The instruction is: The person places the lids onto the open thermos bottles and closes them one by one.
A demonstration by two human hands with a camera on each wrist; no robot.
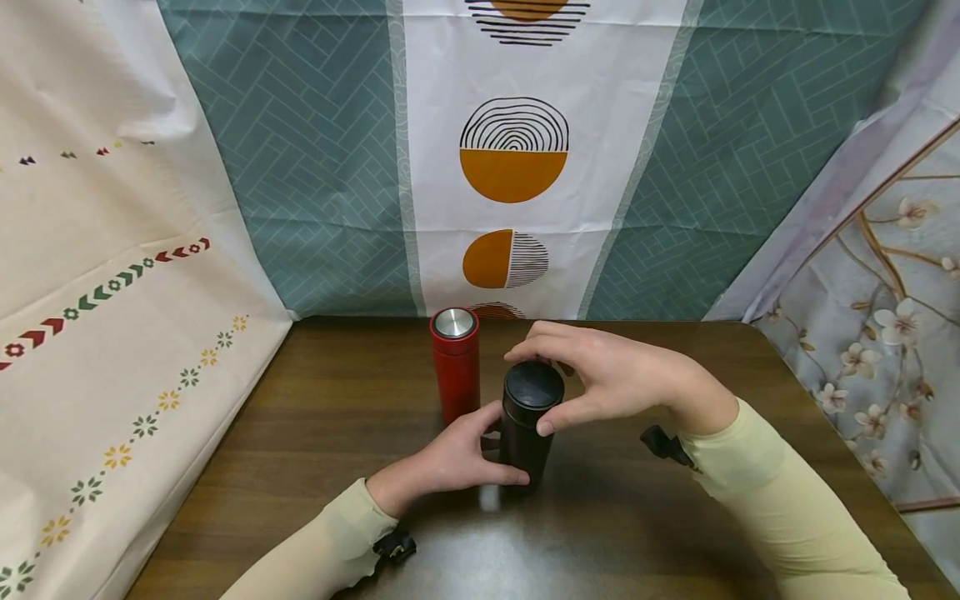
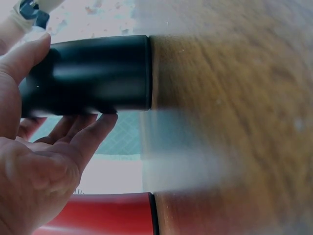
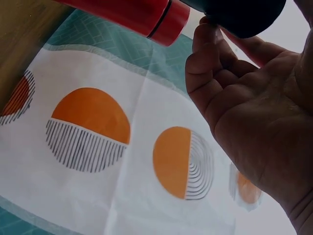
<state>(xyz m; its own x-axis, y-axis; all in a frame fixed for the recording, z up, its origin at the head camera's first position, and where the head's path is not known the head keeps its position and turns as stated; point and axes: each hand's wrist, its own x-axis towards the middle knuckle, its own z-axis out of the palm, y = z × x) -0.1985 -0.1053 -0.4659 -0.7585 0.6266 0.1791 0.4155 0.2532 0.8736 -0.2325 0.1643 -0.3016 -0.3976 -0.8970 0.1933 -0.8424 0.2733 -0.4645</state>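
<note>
With curled fingers, the left hand (image 1: 453, 457) is clasping a black cylindrical bottle (image 1: 525, 442) and the right hand (image 1: 607, 367) is gripping its lid (image 1: 533, 386). A red, silver-topped cylindrical bottle (image 1: 457, 371) is standing close behind.

In the head view, your left hand (image 1: 461, 454) hides the red bottle (image 1: 456, 375)'s base, and the bottom edge cuts off both your sleeves (image 1: 787, 500). Your right wrist view crops the black bottle (image 3: 244, 17) at its top edge; your left wrist view blurs the table (image 2: 234, 73).
</note>
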